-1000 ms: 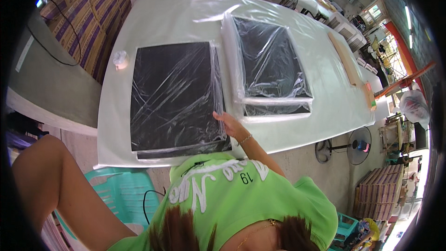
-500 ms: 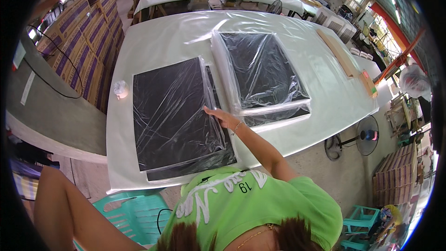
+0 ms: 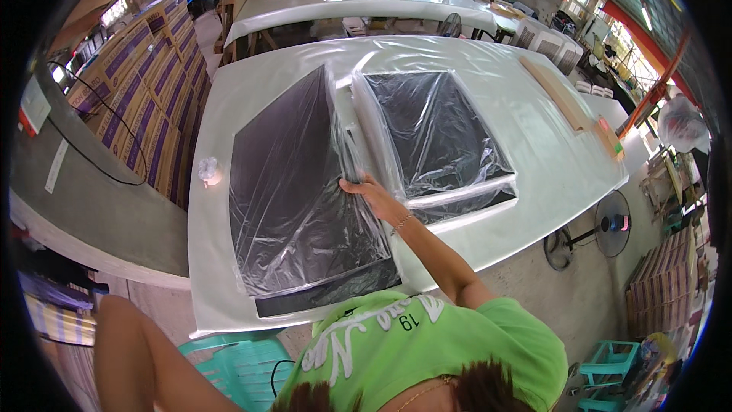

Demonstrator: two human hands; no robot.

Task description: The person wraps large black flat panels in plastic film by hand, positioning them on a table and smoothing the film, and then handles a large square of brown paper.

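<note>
My right hand (image 3: 372, 194) held the wrapped black sheet (image 3: 293, 183), left of the wrapped stack (image 3: 432, 122). Its edge had just tipped higher, so it seemed partly free. I couldn't see my left hand.

Clear plastic wrap (image 3: 305, 248) over the dark panel (image 3: 278, 156) is showing glossy creases; the white worktop (image 3: 545, 164) is gleaming.

The shirt (image 3: 469, 347) is bright green with a short sleeve (image 3: 522, 328). Fluffy white letters (image 3: 335, 357) and a small black number (image 3: 409, 323) go across it. A thin gold necklace (image 3: 424, 390) sits at the neck. A shiny chain bracelet (image 3: 401, 223) goes round the wrist of the right hand (image 3: 372, 194).
</note>
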